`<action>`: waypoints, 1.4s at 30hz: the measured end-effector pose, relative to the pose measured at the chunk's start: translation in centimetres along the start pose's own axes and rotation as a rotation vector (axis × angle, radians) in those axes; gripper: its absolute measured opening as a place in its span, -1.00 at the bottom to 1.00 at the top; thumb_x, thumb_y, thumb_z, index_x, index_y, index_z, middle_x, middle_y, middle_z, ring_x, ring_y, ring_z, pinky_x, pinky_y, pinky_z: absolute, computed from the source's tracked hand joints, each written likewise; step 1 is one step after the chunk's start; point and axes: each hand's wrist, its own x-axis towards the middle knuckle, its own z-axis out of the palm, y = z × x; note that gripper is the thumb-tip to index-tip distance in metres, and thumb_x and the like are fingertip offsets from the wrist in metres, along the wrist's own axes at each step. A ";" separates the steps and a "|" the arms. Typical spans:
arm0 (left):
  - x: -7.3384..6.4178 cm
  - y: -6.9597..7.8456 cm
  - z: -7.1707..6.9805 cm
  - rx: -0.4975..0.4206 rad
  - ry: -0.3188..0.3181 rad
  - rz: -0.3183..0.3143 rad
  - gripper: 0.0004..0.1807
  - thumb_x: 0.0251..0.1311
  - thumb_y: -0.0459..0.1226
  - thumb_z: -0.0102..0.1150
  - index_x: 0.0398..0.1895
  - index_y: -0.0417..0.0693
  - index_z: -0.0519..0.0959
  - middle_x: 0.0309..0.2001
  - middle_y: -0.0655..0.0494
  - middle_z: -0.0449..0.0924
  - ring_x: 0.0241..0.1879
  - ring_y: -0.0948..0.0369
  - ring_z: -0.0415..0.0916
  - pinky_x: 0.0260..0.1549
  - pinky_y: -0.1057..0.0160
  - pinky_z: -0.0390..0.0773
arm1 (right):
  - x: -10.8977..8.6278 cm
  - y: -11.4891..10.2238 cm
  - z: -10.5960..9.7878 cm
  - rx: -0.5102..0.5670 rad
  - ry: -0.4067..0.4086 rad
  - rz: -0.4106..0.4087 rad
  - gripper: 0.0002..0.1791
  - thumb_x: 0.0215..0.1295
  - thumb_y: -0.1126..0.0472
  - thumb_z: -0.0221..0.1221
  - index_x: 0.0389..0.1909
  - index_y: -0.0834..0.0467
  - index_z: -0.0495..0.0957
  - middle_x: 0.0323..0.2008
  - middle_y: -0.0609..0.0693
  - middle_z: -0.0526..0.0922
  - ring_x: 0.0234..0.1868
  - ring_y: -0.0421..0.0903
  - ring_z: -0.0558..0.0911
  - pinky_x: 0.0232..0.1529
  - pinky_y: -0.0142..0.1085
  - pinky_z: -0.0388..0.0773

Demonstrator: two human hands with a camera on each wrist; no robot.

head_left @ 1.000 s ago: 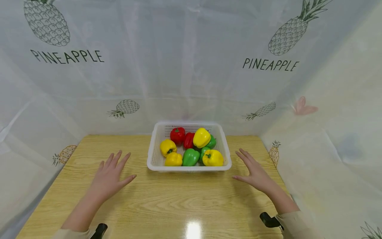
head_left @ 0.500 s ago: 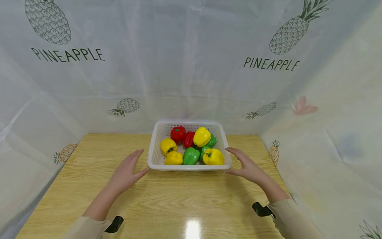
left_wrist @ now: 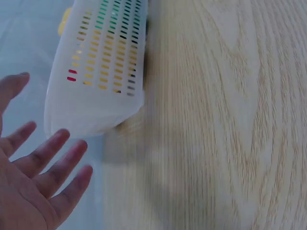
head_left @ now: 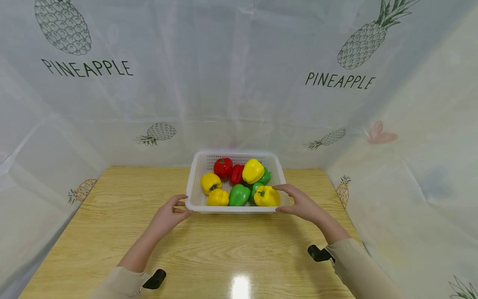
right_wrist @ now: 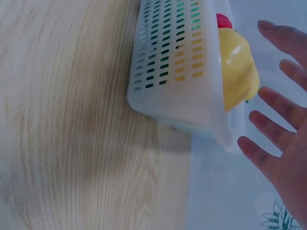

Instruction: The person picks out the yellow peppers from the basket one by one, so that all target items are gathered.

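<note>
head view: the white basket (head_left: 233, 209) sits just below the middle of the frame, at the far edge of the wooden table (head_left: 224, 253). in it lie two red peppers (head_left: 223, 168), four yellow peppers (head_left: 252, 171) and three green peppers (head_left: 239, 195).

the left hand (head_left: 167, 216) is at the basket's lower left corner, the right hand (head_left: 301, 204) at its lower right, each with thumb low and fingers above. both wrist views show the fingers extended and spread, gripping nothing; whether any fingertip touches the rim i can't tell. one yellow pepper lies just beside the right fingertips.

both forearms slant in from the bottom corners, in beige sleeves (head_left: 362, 270), a black device (head_left: 154, 279) at each cuff. pineapple-printed cloth (head_left: 209, 83) hangs close behind the basket and fills the upper frame and both sides.
</note>
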 end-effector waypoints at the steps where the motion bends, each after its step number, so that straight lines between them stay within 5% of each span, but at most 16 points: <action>1: 0.0 0.0 0.1 -0.019 0.004 -0.004 -0.31 0.22 -0.04 0.31 0.33 -0.14 0.34 0.11 -0.18 0.49 0.03 -0.09 0.53 -0.13 -0.01 0.59 | 0.2 0.0 0.0 -0.003 -0.008 -0.007 -0.28 0.16 0.08 0.40 0.33 0.14 0.38 0.31 0.11 0.39 0.32 0.19 0.32 0.21 0.20 0.27; 15: 0.9 0.1 1.3 -0.106 0.081 -0.086 -0.56 0.22 -0.17 0.33 0.06 -0.21 0.47 -0.21 -0.06 0.61 -0.20 0.05 0.55 -0.33 0.18 0.53 | 2.9 0.2 0.2 -0.007 -0.099 0.003 -0.39 0.17 0.19 0.39 0.24 0.17 0.46 0.27 0.13 0.41 0.29 0.14 0.36 0.23 0.13 0.30; 20: 1.3 -0.4 1.6 -0.180 0.084 -0.085 -0.62 0.26 -0.24 0.28 0.06 -0.22 0.44 -0.30 -0.08 0.60 -0.24 -0.07 0.54 -0.36 0.18 0.49 | 3.7 0.2 0.4 0.000 -0.117 -0.005 -0.45 0.15 0.24 0.40 0.19 0.18 0.50 0.25 0.15 0.42 0.27 0.16 0.37 0.22 0.13 0.30; 32: 1.7 -0.6 2.0 -0.254 0.109 -0.121 -0.67 0.31 -0.21 0.24 0.00 -0.20 0.44 -0.31 -0.17 0.63 -0.22 -0.14 0.55 -0.24 0.01 0.54 | 4.6 0.0 1.0 -0.029 -0.144 0.023 -0.40 0.05 0.25 0.47 0.14 0.20 0.51 0.21 0.14 0.45 0.33 0.19 0.30 0.33 0.09 0.15; 42: 1.7 -0.4 2.1 -0.262 0.108 -0.145 -0.69 0.32 -0.20 0.23 -0.04 -0.17 0.40 -0.33 -0.20 0.62 -0.21 -0.13 0.55 -0.30 0.04 0.53 | 4.9 0.4 0.9 -0.008 -0.146 0.018 -0.45 0.07 0.29 0.45 0.11 0.22 0.53 0.16 0.13 0.49 0.24 0.16 0.40 0.26 0.06 0.29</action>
